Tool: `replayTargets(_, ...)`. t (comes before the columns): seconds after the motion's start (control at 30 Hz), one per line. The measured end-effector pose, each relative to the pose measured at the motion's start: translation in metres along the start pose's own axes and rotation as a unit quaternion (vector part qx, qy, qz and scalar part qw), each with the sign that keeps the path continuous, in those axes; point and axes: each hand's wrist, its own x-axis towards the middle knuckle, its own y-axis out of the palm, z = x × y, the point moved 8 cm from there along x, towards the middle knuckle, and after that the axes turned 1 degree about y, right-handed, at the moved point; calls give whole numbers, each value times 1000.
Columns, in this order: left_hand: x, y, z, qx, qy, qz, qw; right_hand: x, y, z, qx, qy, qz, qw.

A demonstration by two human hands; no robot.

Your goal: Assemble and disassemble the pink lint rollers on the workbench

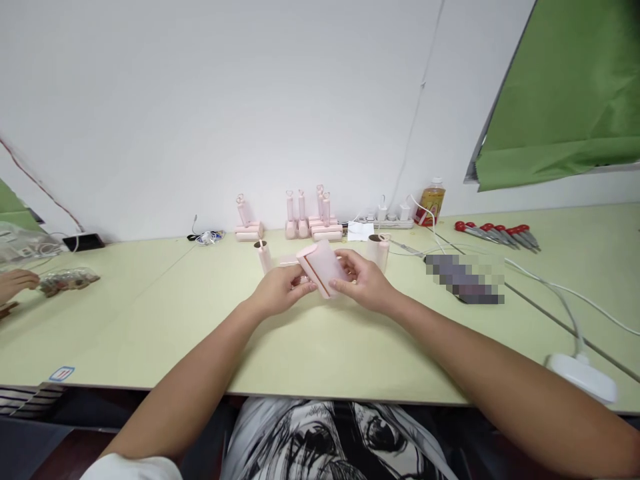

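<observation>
A pale pink rounded piece with an orange-brown stripe is held tilted above the table, between both hands. My left hand is closed at its left side, fingertips near the striped edge. My right hand grips the right side, with the thumb in front and the fingers behind. Behind my left hand stands a pink tube with a dark opening. A wider pink cylinder stands behind my right hand. Pink parts with upright clear sticks line the wall.
A power strip, a bottle and red-capped tools are at the back right. A pixelated dark object and a white device with cables lie right. Another person's hand is at far left, beside a plastic bag.
</observation>
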Motion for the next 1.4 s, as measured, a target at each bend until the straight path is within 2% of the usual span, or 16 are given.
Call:
replayTargets(0.1,0,-8,8,0,-14,-16,1000,1,-23,6,6,-23,-78,997)
replayTargets(0.17,-1,-17,18,5,-41,-55,998,2,-36,5,-1,-12,-107,994)
replayTargets(0.2,-1,-23,24,7,-57,-83,995,3,-39,3,-20,0,-102,995)
replayTargets(0.27,-3,-35,34,8,-84,-137,987,5,-33,0,-60,21,-47,997)
replayTargets(0.33,-4,-43,39,6,-95,-175,980,5,-18,-2,-90,24,34,995)
replayTargets(0.4,-4,-49,41,-4,-99,-198,975,3,-5,-3,-103,15,88,991)
replayTargets(0.57,-6,-48,40,-25,-118,-240,963,-4,16,0,-125,-14,90,988)
replayTargets(0.67,-4,-34,36,-21,-119,-221,968,-10,38,6,-146,-34,105,983)
replayTargets(0.77,-1,-18,33,-42,-113,-177,977,-13,48,9,-149,-18,84,985)
replayTargets(0.9,-2,-18,41,-66,-123,-198,970,-11,45,5,-169,2,74,983)
replayTargets(1.0,-1,-18,51,-128,-141,-205,960,-9,42,-2,-174,5,81,981)
replayTargets(1.1,1,-11,57,-194,-150,-194,950,-11,47,-7,-139,7,108,984)
replayTargets(1.27,2,-1,57,-229,-165,-168,945,-13,57,-8,-68,19,144,987)
replayTargets(1.4,2,8,54,-318,-185,-140,919,-14,58,-7,-69,21,158,985)
